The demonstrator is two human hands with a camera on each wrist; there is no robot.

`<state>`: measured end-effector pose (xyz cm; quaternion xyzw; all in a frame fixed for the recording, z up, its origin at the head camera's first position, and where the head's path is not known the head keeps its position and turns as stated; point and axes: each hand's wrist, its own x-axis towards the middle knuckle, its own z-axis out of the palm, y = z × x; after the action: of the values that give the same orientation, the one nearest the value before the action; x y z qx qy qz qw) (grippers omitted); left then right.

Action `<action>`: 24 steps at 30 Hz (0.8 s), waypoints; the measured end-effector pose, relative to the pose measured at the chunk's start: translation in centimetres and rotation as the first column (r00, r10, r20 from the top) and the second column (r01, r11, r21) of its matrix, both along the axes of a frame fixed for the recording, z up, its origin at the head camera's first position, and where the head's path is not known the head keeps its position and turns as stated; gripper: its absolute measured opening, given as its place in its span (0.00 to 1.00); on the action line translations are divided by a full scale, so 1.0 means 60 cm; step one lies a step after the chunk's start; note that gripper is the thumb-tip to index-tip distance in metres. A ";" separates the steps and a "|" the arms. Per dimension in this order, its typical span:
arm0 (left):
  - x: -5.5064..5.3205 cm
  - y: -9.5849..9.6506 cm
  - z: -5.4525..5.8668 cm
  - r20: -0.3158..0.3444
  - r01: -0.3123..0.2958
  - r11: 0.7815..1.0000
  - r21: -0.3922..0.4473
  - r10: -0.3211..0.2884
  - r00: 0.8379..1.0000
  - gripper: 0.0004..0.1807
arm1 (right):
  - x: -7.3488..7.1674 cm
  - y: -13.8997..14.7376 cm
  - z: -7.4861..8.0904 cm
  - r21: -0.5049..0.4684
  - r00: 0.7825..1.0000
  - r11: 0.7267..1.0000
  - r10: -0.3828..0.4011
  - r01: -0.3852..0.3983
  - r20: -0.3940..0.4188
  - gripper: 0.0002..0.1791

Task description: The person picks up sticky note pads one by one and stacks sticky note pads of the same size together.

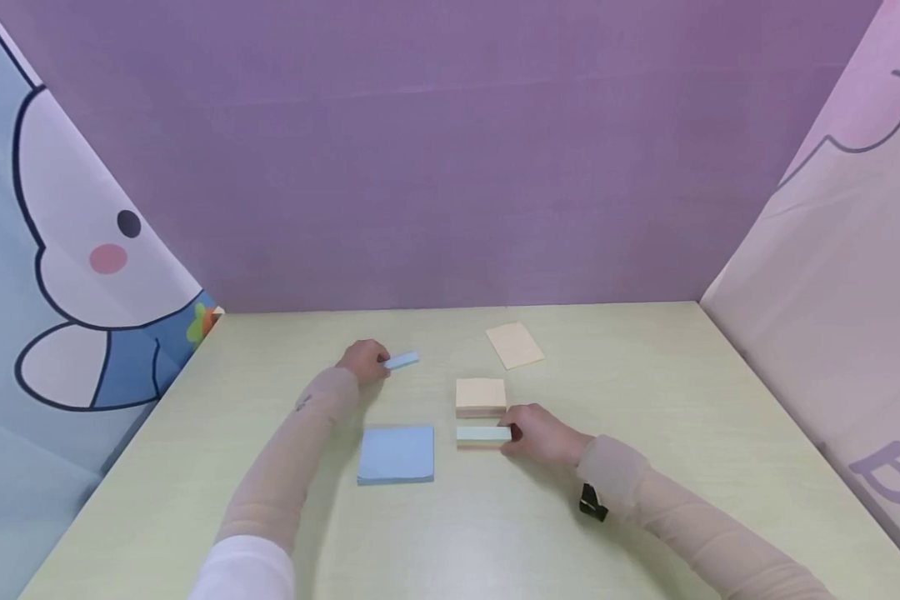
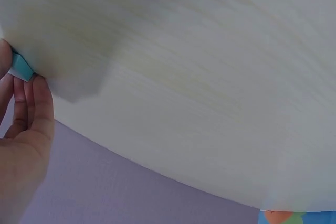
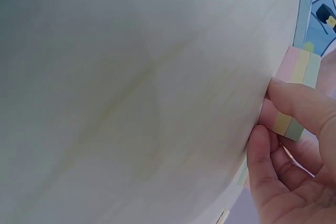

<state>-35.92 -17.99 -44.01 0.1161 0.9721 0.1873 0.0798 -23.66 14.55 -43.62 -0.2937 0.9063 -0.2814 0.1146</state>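
Note:
My left hand [image 1: 366,361] reaches toward the back of the table and pinches the left end of a small, narrow light-blue pad [image 1: 402,360]. In the left wrist view the end of that blue pad [image 2: 22,68] shows between thumb and fingers. My right hand [image 1: 543,435] grips the right end of a narrow stack of sticky note pads [image 1: 483,434], pale green on top. The right wrist view shows the stack's pink, yellow and green layers [image 3: 298,67], with the thumb on one long side and fingers around the end.
Just behind the narrow stack sits a thicker pad stack with a cream top [image 1: 480,392]. A large blue pad [image 1: 396,454] lies to the left, nearer me. Farther back, a thin cream pad [image 1: 515,345] lies angled. A purple wall [image 1: 450,167] rises along the table's [image 1: 682,383] far edge.

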 end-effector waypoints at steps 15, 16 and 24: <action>0.017 -0.005 0.005 -0.004 0.087 0.996 0.018 -0.087 0.996 0.16 | 0.001 0.001 -0.003 -0.009 0.999 1.000 0.027 -0.027 -0.038 0.10; 0.020 -0.004 0.006 -0.007 0.093 0.996 0.014 -0.093 0.996 0.15 | 0.001 0.001 -0.003 -0.008 0.999 1.000 0.030 -0.030 -0.043 0.10; 0.033 0.000 0.015 -0.012 0.101 0.995 0.002 -0.101 0.995 0.15 | 0.002 0.002 -0.004 -0.002 0.998 1.000 0.028 -0.028 -0.048 0.10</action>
<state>-33.92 -17.97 -43.12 0.1662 0.9653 0.1837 0.0834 -23.55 14.70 -43.85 -0.3133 0.9042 -0.2737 0.0965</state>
